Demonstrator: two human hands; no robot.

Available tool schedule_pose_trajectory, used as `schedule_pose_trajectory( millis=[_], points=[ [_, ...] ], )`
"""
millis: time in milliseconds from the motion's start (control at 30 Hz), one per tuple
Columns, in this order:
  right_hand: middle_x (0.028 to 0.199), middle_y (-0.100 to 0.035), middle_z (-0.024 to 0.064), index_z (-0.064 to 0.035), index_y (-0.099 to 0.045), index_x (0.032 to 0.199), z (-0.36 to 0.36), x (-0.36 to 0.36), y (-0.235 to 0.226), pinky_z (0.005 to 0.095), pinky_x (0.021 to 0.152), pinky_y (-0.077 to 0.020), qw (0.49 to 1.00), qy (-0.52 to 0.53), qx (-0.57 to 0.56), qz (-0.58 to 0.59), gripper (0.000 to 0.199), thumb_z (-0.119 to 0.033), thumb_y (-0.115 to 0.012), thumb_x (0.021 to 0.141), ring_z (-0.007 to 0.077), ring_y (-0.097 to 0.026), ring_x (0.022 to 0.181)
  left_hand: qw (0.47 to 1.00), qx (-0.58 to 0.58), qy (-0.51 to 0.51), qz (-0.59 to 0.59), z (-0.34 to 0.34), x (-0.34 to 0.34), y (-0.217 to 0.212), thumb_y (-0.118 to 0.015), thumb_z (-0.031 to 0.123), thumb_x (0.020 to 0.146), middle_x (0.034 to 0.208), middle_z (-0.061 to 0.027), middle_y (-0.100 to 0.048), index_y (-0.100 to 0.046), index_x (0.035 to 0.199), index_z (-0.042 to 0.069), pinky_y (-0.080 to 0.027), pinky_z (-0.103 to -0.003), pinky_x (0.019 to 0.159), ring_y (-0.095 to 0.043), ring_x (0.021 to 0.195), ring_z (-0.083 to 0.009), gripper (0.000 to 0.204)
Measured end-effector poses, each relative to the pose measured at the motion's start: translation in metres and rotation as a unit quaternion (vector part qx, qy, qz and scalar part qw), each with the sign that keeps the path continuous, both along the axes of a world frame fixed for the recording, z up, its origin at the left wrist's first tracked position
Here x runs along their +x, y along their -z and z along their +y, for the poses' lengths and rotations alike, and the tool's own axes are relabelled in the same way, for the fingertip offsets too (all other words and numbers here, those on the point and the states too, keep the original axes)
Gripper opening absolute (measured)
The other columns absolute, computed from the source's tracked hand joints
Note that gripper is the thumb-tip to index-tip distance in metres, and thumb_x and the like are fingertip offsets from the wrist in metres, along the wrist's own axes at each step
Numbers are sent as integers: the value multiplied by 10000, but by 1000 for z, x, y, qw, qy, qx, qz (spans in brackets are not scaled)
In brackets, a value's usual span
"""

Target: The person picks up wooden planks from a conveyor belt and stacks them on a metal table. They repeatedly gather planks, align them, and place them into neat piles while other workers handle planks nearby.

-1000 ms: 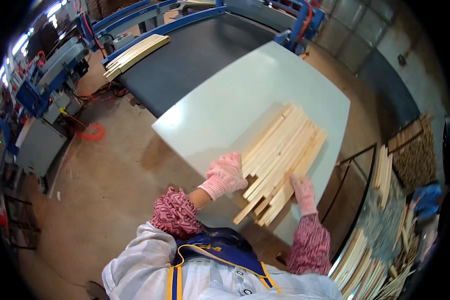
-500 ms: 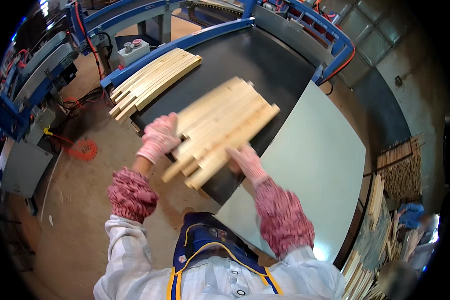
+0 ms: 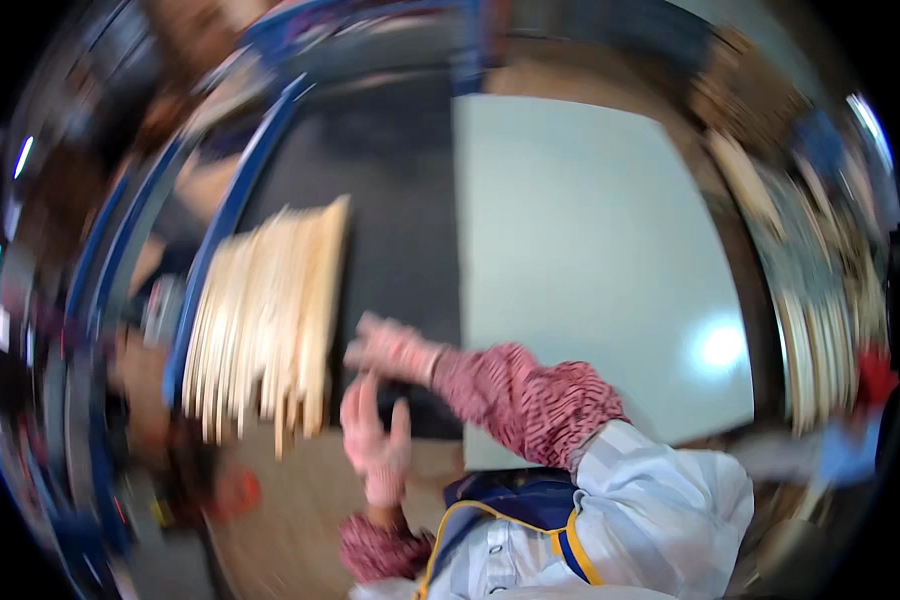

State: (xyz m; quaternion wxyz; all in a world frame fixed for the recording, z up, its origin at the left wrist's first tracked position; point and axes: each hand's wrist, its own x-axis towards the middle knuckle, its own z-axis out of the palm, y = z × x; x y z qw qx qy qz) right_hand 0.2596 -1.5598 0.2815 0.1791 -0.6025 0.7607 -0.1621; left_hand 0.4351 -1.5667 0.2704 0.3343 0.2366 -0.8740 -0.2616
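A row of pale wooden strips (image 3: 270, 310) lies side by side on the black conveyor belt (image 3: 400, 200), against its left rail, with uneven near ends. My left hand (image 3: 375, 440), in a pink knit glove, is just right of the strips' near ends, its fingers spread and holding nothing. Beyond it, my gloved right hand (image 3: 395, 348) reaches leftward over the belt with its fingers stretched out, apart from the strips. Nothing shows in it. Both hands are slightly blurred, and the fingertips come close together.
A smooth pale-green tabletop (image 3: 590, 250) adjoins the belt on the right. The blue frame rail (image 3: 232, 225) edges the belt on the left. Farther right are stacked wooden strips (image 3: 815, 350) and someone's red and blue clothing (image 3: 870, 400). The surroundings are smeared by motion.
The batch of strips that was between my hands now rests on the belt with the others, and both hands have let go. My view has swung to the right.
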Motion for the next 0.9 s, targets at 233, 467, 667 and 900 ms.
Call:
schedule_pose_trajectory(
  millis=[233, 467, 667, 900],
  points=[
    [981, -694, 146, 0, -355, 1434, 266, 57, 39, 283, 812, -504, 898, 244, -124, -345, 715, -352, -614, 868, 202, -650, 959, 990, -3, 129, -60, 152, 12, 60, -729, 101, 760, 1249, -167, -538, -582, 1218, 63, -446, -402, 979, -534, 1142, -345, 482],
    [897, -642, 48, -92, -411, 1420, 593, 63, 84, 271, 723, -521, 810, 358, -349, -305, 557, -255, -582, 916, 115, -622, 777, 873, -318, 340, -146, 385, -92, 41, -678, 384, 792, 1328, -189, -470, -488, 1298, 60, -283, -535, 1102, -397, 1262, -420, 630],
    [984, -676, 79, -83, -570, 1280, 784, 103, 89, 307, 787, -511, 565, 658, -376, -325, 462, -300, -611, 874, 148, -638, 845, 799, -386, 421, -186, 538, -221, 44, -524, 478, 893, 1475, -165, -356, -382, 1431, 119, -199, -511, 1144, -280, 1376, -366, 662],
    [1285, -581, 177, -71, -568, 1279, 862, 141, 138, 373, 1009, -424, 436, 762, -334, -343, 515, -381, -584, 868, 326, -552, 1188, 774, -369, 427, -288, 646, -348, 35, -448, 571, 922, 1525, -123, -301, -338, 1468, 164, -203, -437, 1158, -256, 1406, -314, 689]
  ],
)
